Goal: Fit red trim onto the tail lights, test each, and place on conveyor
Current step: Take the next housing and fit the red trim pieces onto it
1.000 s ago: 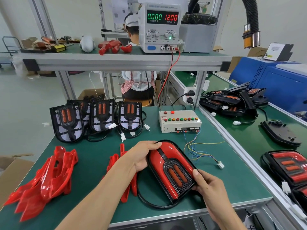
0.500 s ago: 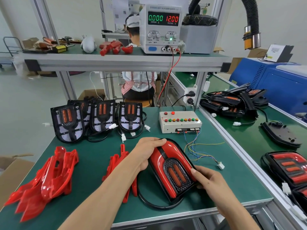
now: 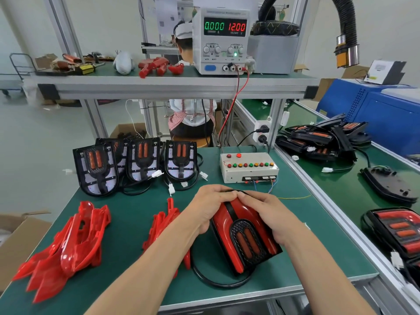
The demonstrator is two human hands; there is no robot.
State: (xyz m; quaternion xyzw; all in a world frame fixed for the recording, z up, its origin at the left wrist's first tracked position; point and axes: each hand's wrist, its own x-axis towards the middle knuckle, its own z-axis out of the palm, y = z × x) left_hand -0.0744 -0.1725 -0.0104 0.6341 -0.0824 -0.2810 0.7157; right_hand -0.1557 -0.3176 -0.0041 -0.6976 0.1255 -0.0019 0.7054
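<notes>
Now the left hand [image 3: 210,206] and right hand [image 3: 270,213] both hold the tail light [image 3: 244,235] tight at its top, near the button box [image 3: 248,167]

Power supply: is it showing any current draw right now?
No, the power supply reads 0.000 on its green current display, beside 12.00 volts in red.

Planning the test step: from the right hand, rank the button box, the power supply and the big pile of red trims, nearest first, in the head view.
From the right hand:
1. Button box, just beyond the hand on the mat.
2. Pile of red trims, far left on the mat.
3. Power supply, up on the shelf behind.
</notes>
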